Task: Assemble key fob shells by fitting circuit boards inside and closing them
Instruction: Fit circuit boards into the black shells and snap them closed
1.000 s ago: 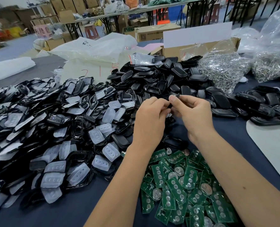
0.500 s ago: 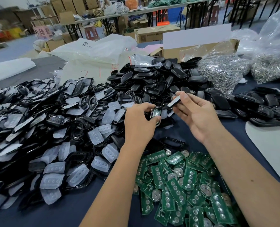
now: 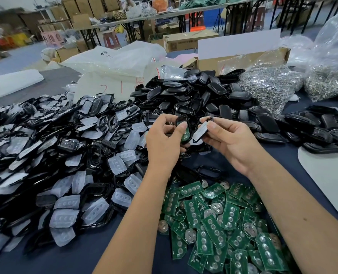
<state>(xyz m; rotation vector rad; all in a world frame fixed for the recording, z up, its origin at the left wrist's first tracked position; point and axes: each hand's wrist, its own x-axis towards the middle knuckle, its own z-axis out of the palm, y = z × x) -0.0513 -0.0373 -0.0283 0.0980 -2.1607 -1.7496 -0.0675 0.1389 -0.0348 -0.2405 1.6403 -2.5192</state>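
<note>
My left hand (image 3: 165, 141) holds a black key fob shell half (image 3: 184, 127) upright between thumb and fingers, with a green circuit board showing inside it. A little to its right, my right hand (image 3: 229, 141) pinches a second shell half (image 3: 200, 132) whose pale inner face is turned toward me. The two halves are close but apart. Loose green circuit boards (image 3: 219, 220) lie in a heap on the dark blue table below my hands.
A big pile of black front shells with translucent button pads (image 3: 61, 159) fills the left. Black back shells (image 3: 194, 95) are heaped behind my hands and along the right. Bags of metal key rings (image 3: 271, 86), a cardboard box (image 3: 233, 58) and a white mat (image 3: 330, 175) sit right.
My hands were pressed together a second ago, then parted. Now each holds a separate shell half, lower and closer to me, and the board shows in the left one.
</note>
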